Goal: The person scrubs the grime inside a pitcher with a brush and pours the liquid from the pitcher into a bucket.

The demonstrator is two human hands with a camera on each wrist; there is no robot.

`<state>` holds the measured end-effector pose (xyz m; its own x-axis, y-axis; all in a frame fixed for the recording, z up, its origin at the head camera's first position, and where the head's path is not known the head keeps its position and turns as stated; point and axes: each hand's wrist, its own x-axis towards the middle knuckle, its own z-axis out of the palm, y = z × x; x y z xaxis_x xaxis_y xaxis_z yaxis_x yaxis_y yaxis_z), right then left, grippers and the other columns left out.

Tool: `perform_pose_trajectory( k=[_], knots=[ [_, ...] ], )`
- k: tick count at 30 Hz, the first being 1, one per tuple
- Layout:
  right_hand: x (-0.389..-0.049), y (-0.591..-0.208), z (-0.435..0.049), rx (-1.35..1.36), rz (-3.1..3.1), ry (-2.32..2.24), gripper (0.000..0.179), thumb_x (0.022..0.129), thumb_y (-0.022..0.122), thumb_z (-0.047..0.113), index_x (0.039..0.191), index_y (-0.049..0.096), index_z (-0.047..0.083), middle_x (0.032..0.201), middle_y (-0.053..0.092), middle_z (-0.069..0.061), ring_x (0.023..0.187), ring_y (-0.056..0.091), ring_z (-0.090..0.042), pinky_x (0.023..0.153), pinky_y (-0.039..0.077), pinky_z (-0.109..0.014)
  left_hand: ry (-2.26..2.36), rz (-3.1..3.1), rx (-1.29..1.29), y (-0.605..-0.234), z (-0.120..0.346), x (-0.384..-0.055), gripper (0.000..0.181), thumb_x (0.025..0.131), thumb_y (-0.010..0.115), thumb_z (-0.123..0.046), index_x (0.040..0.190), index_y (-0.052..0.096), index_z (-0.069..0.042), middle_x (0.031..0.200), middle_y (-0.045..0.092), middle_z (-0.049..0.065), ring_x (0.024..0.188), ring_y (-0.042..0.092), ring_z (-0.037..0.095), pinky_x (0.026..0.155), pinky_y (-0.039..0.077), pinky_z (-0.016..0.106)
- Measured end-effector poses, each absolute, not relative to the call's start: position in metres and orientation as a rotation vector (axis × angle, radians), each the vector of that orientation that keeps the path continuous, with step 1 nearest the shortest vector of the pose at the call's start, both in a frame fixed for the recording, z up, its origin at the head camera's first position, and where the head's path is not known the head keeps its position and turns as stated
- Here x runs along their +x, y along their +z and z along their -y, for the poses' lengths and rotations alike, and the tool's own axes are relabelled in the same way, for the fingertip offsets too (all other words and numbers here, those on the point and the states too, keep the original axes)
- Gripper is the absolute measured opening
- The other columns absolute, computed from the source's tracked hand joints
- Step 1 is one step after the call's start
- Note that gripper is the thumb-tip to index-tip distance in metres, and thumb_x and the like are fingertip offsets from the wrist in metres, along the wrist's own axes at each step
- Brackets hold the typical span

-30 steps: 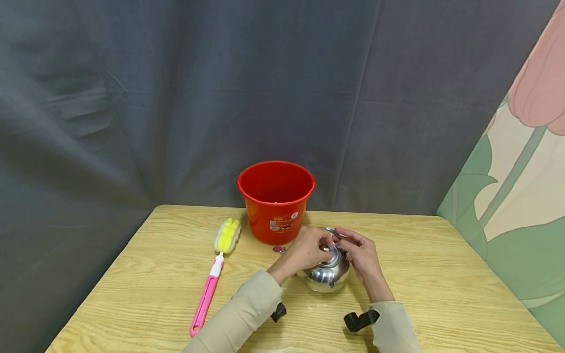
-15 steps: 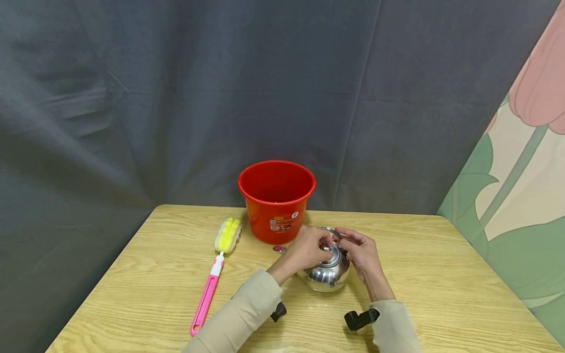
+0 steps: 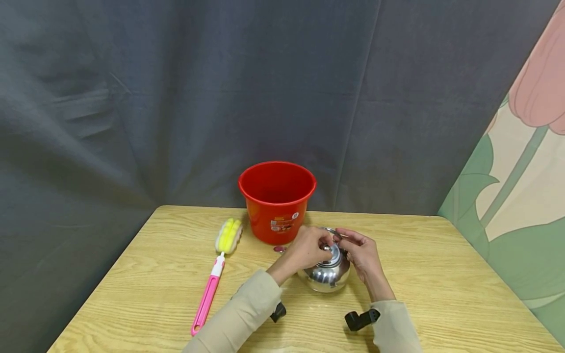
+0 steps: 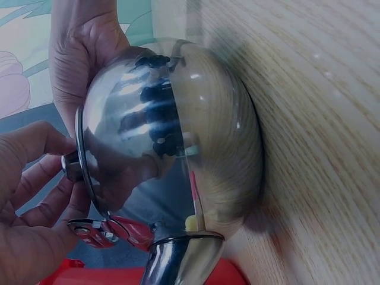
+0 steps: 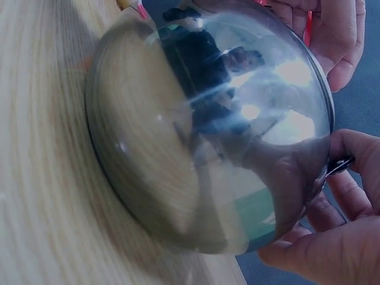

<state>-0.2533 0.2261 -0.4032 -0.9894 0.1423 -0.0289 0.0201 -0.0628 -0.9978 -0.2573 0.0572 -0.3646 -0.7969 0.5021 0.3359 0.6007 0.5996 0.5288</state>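
Left hand [image 3: 308, 247] pinched the lid knob [image 4: 71, 167] and right hand [image 3: 362, 252] gripped the handle [image 3: 332, 230] of the steel kettle [image 3: 325, 280], lower centre of frame, just below the red bucket [image 3: 275, 215].

Table [image 3: 423, 274], one: pale yellow wood-grain top, far corners rounded. Standing or lying directly on it:
- Bucket [image 3: 260, 220], one: red, upright, printed label on the wall; near the far edge.
- Kettle [image 3: 326, 281], one: polished metal, round-bodied, upright; nearer and to the right of the bucket.
- Brush [image 3: 218, 267], one: yellow-and-white head towards the far edge, pink-and-white handle towards the near edge; left of the bucket, lying flat.
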Motion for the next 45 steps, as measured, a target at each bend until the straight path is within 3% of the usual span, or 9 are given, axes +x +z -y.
perform_pose_trajectory(
  k=[17, 25, 35, 45],
  knots=[
    [-0.254, -0.407, -0.225, -0.232, 2.019, 2.276, 0.024, 0.085, 0.064, 0.003, 0.105, 0.072, 0.012, 0.084, 0.069, 0.006, 0.049, 0.039, -0.002, 0.043, 0.031, -0.014, -1.055, 2.673, -0.885, -0.357, -0.054, -0.254, 0.009, 0.075, 0.075, -0.017, 0.083, 0.070, -0.017, 0.076, 0.062, -0.012, 0.068, 0.051, 0.002, 0.062, 0.043, 0.014],
    [-0.253, -0.408, -0.224, -0.229, 2.014, 2.265, 0.027, 0.086, 0.060, 0.002, 0.113, 0.067, 0.004, 0.086, 0.068, 0.006, 0.044, 0.035, -0.001, 0.043, 0.030, -0.014, -1.138, 2.624, -0.891, -0.351, -0.048, -0.250, 0.012, 0.073, 0.073, -0.013, 0.085, 0.071, -0.016, 0.076, 0.063, -0.012, 0.068, 0.054, 0.000, 0.062, 0.045, 0.014],
    [-0.254, -0.410, -0.224, -0.238, 2.026, 2.235, 0.030, 0.087, 0.061, 0.004, 0.117, 0.065, 0.002, 0.089, 0.067, 0.007, 0.047, 0.036, 0.000, 0.044, 0.030, -0.014, -1.257, 2.560, -0.924, -0.344, -0.037, -0.242, 0.010, 0.075, 0.072, -0.009, 0.084, 0.069, -0.013, 0.080, 0.064, -0.007, 0.070, 0.057, 0.002, 0.064, 0.047, 0.014],
    [-0.256, -0.411, -0.223, -0.253, 2.051, 2.201, 0.031, 0.086, 0.060, 0.004, 0.116, 0.065, 0.003, 0.086, 0.070, 0.008, 0.061, 0.048, -0.002, 0.045, 0.031, -0.014, -1.250, 2.515, -0.940, -0.342, -0.023, -0.238, 0.010, 0.074, 0.070, -0.007, 0.084, 0.070, -0.011, 0.078, 0.063, -0.007, 0.069, 0.057, 0.005, 0.063, 0.048, 0.014]
  ],
)
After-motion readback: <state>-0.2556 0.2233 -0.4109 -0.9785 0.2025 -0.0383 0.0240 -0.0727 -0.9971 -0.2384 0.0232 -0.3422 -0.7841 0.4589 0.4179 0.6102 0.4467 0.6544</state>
